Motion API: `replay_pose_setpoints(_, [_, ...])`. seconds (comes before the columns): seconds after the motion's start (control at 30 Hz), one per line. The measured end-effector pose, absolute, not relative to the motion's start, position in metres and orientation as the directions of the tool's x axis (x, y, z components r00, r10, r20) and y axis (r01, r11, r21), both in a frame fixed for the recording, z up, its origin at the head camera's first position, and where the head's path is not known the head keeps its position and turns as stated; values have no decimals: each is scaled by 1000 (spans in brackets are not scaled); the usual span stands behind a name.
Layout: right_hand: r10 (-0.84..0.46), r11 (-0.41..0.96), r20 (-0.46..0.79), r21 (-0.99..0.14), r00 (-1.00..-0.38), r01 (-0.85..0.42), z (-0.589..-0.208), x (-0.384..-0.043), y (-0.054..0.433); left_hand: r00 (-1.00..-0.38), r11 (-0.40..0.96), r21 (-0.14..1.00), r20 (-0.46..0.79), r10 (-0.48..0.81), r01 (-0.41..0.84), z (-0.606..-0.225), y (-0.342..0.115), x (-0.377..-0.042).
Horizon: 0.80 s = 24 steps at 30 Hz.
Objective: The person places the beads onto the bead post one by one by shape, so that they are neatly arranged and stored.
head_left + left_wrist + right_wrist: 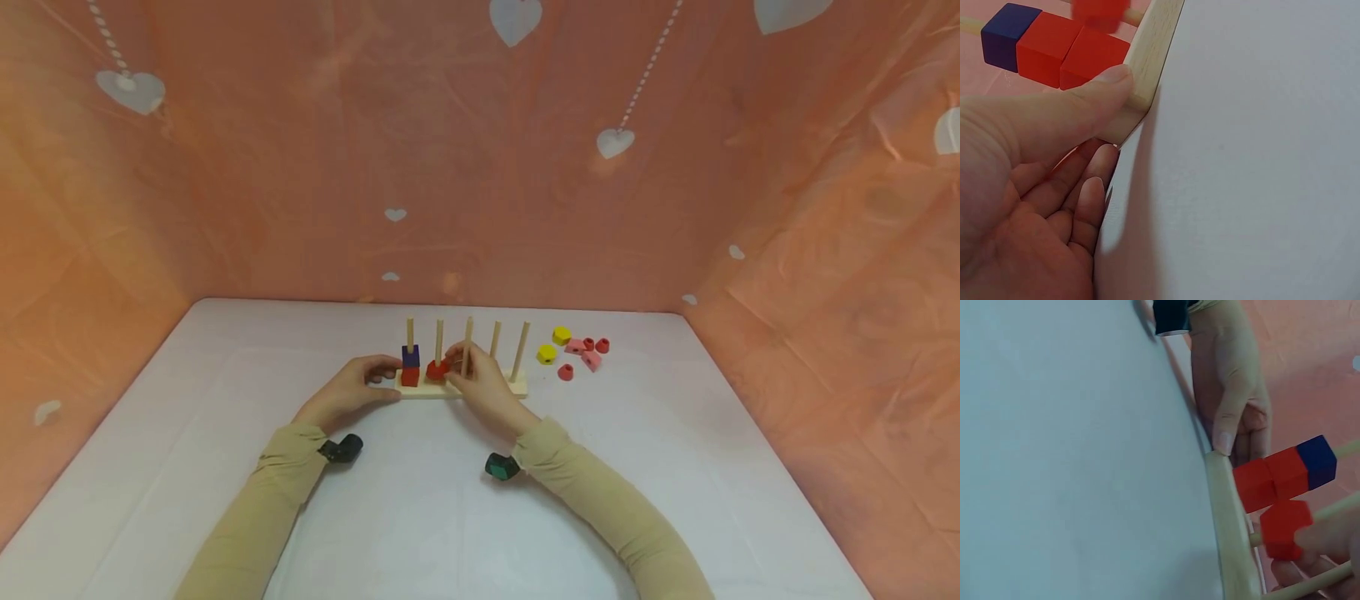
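Note:
A wooden peg stacker (427, 392) with several upright pegs stands on the table. Its leftmost peg carries two red cubes (1270, 479) with a blue cube (411, 357) above them. My left hand (352, 385) grips the left end of the base, thumb on the front edge and fingers curled at the end, as the left wrist view shows. With thumb and fingers my right hand (483, 392) pinches a red hexagonal bead (1285, 529) threaded on the second peg. In the right wrist view a short stretch of peg shows between that bead and the base.
Right of the stacker lie loose beads: yellow hexagonal ones (547, 355), pink blocks (592, 360) and small rounded red ones (566, 372). A white cloth covers the table (420, 517). An orange curtain (450, 167) with hearts hangs behind and at both sides.

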State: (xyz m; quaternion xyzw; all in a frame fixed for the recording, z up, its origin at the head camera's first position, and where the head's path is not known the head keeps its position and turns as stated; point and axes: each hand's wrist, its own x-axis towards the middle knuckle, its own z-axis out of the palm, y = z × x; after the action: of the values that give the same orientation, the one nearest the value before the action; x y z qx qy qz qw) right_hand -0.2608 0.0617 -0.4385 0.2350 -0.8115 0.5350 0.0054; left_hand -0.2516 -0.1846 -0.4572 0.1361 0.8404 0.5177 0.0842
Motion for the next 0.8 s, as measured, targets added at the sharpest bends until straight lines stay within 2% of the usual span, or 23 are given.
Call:
replay_pose_setpoints(0.17, [-372, 351, 246, -855, -895, -381, -443, -260, 64, -951, 421, 898, -9, 308, 127, -460, -185, -250])
replay_pose_setpoints(0.37, [-397, 328, 222, -872, -891, -364, -443, -254, 71, -951, 415, 901, -10, 308, 124, -462, -184, -249])
replay_pose_setpoints(0.6, [-499, 339, 236, -833, -834, -438, -434, -247, 92, -952, 420, 899, -9, 305, 126, -458, -184, -251])
replay_pose_setpoints(0.8, [-540, 331, 215, -835, -814, -440, -424, -239, 113, -952, 432, 893, -9, 305, 130, -456, -184, -251])
